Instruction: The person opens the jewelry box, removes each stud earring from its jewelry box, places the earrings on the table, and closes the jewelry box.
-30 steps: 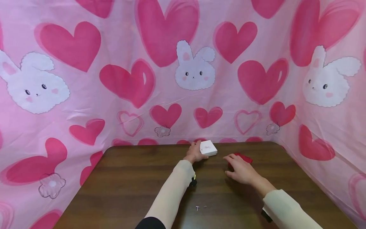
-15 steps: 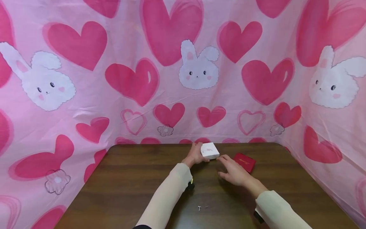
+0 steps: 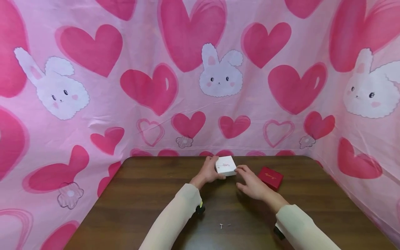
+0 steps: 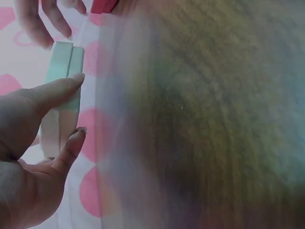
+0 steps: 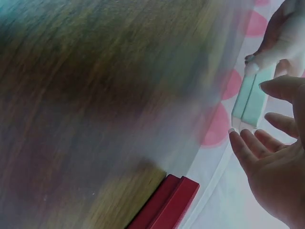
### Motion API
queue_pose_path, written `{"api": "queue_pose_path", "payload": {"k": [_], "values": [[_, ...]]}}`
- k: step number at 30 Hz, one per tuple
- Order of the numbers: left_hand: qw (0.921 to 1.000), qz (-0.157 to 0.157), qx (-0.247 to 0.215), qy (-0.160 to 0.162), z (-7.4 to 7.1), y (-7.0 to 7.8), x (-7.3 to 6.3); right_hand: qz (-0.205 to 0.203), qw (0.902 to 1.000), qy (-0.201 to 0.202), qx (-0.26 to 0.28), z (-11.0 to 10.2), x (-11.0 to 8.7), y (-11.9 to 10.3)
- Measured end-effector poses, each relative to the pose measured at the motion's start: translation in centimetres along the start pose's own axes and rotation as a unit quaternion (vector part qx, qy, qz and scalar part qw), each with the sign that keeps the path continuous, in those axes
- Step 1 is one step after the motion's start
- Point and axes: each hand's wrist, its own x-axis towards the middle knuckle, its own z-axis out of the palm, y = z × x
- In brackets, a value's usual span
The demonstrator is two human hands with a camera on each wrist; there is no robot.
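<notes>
Near the far edge of the table, my left hand (image 3: pixel 207 172) grips a small white box (image 3: pixel 226 165) by its left side. Thumb and fingers span the box (image 4: pixel 61 62) in the left wrist view, where a lid seam runs along its side. Beside the box's right end is my right hand (image 3: pixel 252 185), with its fingers loosely bent. In the right wrist view the fingertips (image 5: pixel 245 133) of that hand are at the end of the white box (image 5: pixel 251 98); whether they press on it I cannot tell.
To the right of the right hand lies a red box (image 3: pixel 270 178) with gold lettering. Two tiny items, one a small silvery T-shaped piece (image 3: pixel 221 226), lie near the front of the wooden table (image 3: pixel 150 194). A pink heart-and-bunny cloth (image 3: pixel 193 97) hangs behind the table.
My right hand has moved left, away from the red box and up to the white box, uncovering the red one. The left hand keeps its hold on the white box, which is slightly turned.
</notes>
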Motion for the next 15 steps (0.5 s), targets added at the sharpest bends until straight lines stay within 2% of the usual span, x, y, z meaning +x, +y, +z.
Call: {"api": "queue_pose_path", "payload": {"k": [15], "values": [[0.9992,0.027,-0.001,-0.031,-2.2,0.5,-2.9,-0.030,0.9993,-0.001,0.020,0.3,0.5,-1.0]]}}
